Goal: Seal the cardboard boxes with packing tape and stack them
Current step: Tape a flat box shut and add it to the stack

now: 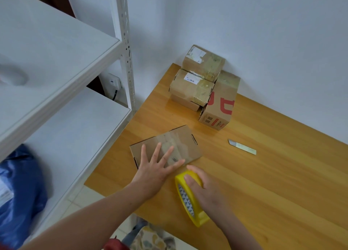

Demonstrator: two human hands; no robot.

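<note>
Closest to me, the right grip (pixel 206 191) is curled over the top of a yellow roll of packing tape with a patterned cardboard core (pixel 186 199). The roll stands on edge on the honey-coloured wooden counter (pixel 273 189), close to its near edge. Just to its left, the left grip (pixel 156 172) lies flat with its fingers spread straight, pressing on the lid of a low, plain brown cardboard box (pixel 180 142). This box sits by the counter's left edge, and a glossy strip of clear tape runs across its lid under the fingertips.

To the right of that box, well apart from it, a bare silver cutter blade (pixel 242 147) lies flat on the wood.

Farther back, against the white wall, the other boxes are piled: a tall brown carton with red printing (pixel 222 103) stands on the counter, a taped brown box with a white label (pixel 190 88) sits beside it on a thinner one, and another taped, labelled box (pixel 204 62) tops the pile.

A white metal shelving unit (pixel 56 52) stands left of the counter, with a blue plastic bag (pixel 18 184) on its lower shelf.
</note>
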